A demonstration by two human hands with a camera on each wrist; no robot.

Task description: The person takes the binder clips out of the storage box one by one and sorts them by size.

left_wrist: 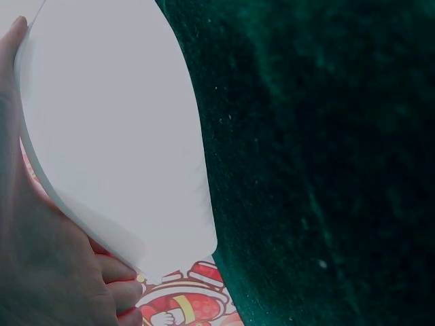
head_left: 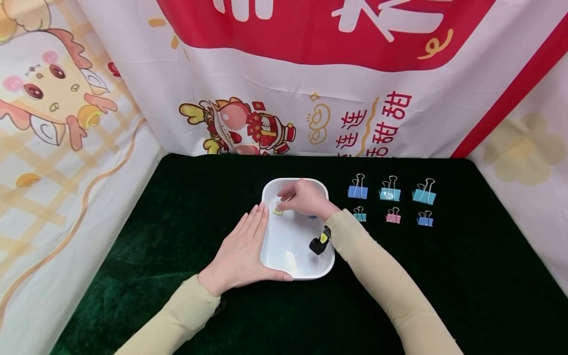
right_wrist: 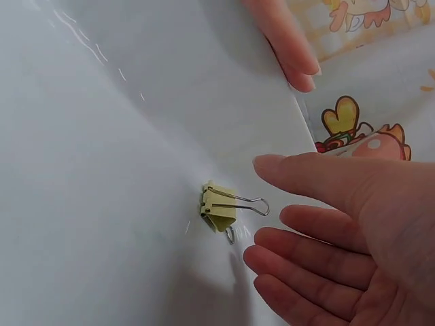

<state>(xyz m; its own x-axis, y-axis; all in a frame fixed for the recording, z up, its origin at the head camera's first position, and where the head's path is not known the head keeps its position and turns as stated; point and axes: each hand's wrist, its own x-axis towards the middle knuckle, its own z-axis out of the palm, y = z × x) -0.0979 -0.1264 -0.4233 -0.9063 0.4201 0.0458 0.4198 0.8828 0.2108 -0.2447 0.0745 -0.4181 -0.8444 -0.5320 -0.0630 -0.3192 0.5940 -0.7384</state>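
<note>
A white tray [head_left: 284, 246] lies on the dark green cloth. Inside it, by the left wall, is a small yellow binder clip [right_wrist: 221, 207] with wire handles. My right hand [head_left: 306, 198] reaches over the far part of the tray; the right wrist view shows its thumb and fingers apart on either side of the clip's handle, with a gap to it. Partly hidden under the right wrist, a blue clip [head_left: 312, 217] lies in the tray. My left hand [head_left: 241, 251] rests along the tray's left side, fingers straight and thumb at the near rim.
Right of the tray, binder clips stand in two rows: larger blue [head_left: 357, 192] and teal ones [head_left: 390, 195] behind, smaller teal [head_left: 360, 217], pink [head_left: 393, 218] and blue ones [head_left: 425, 221] in front. A printed curtain [head_left: 266, 79] hangs behind the table.
</note>
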